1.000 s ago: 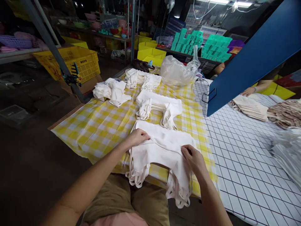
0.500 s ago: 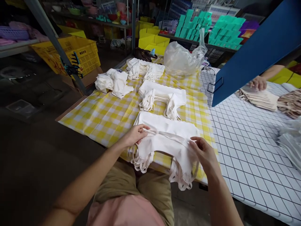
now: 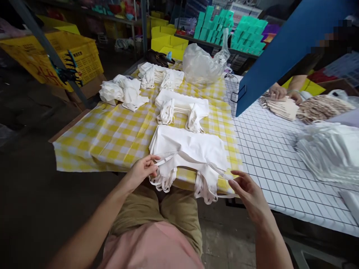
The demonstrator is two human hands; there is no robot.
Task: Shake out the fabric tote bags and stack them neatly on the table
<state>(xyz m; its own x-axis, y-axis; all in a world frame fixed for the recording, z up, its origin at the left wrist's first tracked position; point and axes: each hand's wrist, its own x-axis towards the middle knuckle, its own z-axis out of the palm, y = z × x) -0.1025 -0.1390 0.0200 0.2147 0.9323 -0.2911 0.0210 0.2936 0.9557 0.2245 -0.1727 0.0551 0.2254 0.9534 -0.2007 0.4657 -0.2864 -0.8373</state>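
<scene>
A stack of white strappy camisoles (image 3: 190, 142) lies flat at the front of the table, straps toward me and hanging over the edge. My left hand (image 3: 143, 170) pinches a strap of the top camisole at the stack's left side. Off the right side, my right hand (image 3: 248, 190) pinches the other strap between thumb and fingers, drawn out to the right. The garment's upper edge lies spread between both hands. Just behind is a second camisole stack (image 3: 186, 102), with its straps bunched in two bundles.
Farther back are another white stack (image 3: 157, 74), a crumpled white heap (image 3: 120, 91) and a clear plastic bag (image 3: 200, 63). A blue panel (image 3: 269, 63) slants over the right side. Beyond it, a co-worker's hands (image 3: 277, 91) rest on beige cloth. A yellow crate (image 3: 81, 58) stands left.
Both hands have moved apart and toward me, drawing the straps outward to the sides. The view has shifted right, showing more of the co-worker and the white pile there.
</scene>
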